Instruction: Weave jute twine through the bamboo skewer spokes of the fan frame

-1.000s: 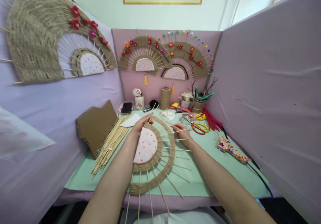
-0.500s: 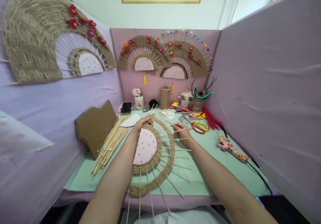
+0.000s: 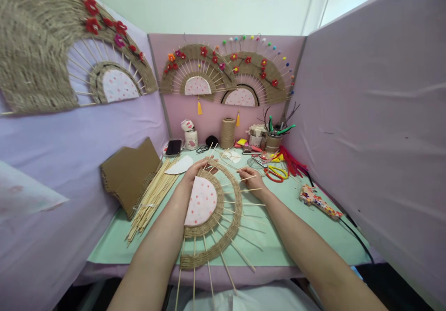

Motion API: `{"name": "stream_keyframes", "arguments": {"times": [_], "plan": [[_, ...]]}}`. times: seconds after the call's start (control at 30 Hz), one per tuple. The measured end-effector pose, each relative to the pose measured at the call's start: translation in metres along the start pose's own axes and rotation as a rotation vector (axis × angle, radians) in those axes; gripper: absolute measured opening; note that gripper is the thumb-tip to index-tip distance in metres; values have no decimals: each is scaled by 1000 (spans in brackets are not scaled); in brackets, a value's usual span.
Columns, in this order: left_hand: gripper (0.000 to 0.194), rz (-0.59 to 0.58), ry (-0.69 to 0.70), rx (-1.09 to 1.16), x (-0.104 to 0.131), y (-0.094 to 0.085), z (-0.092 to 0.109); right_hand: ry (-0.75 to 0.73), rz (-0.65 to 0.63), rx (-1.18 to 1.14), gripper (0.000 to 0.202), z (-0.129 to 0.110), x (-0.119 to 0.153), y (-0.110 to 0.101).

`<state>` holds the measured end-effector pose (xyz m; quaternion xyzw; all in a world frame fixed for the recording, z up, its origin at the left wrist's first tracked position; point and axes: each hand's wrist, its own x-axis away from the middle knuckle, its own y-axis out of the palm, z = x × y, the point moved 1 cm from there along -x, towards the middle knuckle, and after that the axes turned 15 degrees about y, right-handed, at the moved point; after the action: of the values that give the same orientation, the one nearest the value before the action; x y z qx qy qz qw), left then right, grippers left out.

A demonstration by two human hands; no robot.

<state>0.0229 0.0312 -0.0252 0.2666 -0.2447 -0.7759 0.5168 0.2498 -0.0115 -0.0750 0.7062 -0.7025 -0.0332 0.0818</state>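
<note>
A half-round fan (image 3: 238,208) of woven twine bands on thin wooden sticks stands on its side over the table's near part. Its inner panel (image 3: 202,201) is white with pink-red dots. My left hand (image 3: 199,169) is closed around the fan's upper end, the fingers partly behind it. To the right, my right hand (image 3: 251,180) is pinched beside the fan's outer stick ends. Something thin shows at its fingertips; whether it is a stick or twine I cannot tell. The fan's lower sticks reach past the table's front edge.
A bundle of sticks (image 3: 149,199) and cardboard (image 3: 130,176) lie left. Behind stand a twine spool (image 3: 227,133) and a tin of pliers (image 3: 273,141). Scissors (image 3: 275,174) and a patterned glue gun (image 3: 318,201) lie right. Finished fans (image 3: 198,53) hang on the partitions.
The whole view has shifted slightly, with the background now a little higher and further left. Both hands keep nearly the same places on and beside the fan.
</note>
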Motion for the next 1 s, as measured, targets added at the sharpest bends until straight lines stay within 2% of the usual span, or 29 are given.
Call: {"name": "stream_keyframes", "arguments": {"times": [0.2, 0.33, 0.47, 0.67, 1.0], "plan": [[37, 25, 15, -38, -2, 0, 0, 19, 14, 46, 34, -1, -1, -5], [40, 20, 18, -61, -3, -2, 1, 13, 75, 42, 37, -3, -6, -13], [35, 18, 34, -62, -3, -2, 1, 11, 131, 33, 35, -8, -9, -24], [33, 27, 33, -73, -3, -3, 0, -22, 180, -97, 34, -19, -5, -35], [32, 84, 52, -76, -5, -5, 2, -60, 122, -180, 31, -27, -4, -37]]}}
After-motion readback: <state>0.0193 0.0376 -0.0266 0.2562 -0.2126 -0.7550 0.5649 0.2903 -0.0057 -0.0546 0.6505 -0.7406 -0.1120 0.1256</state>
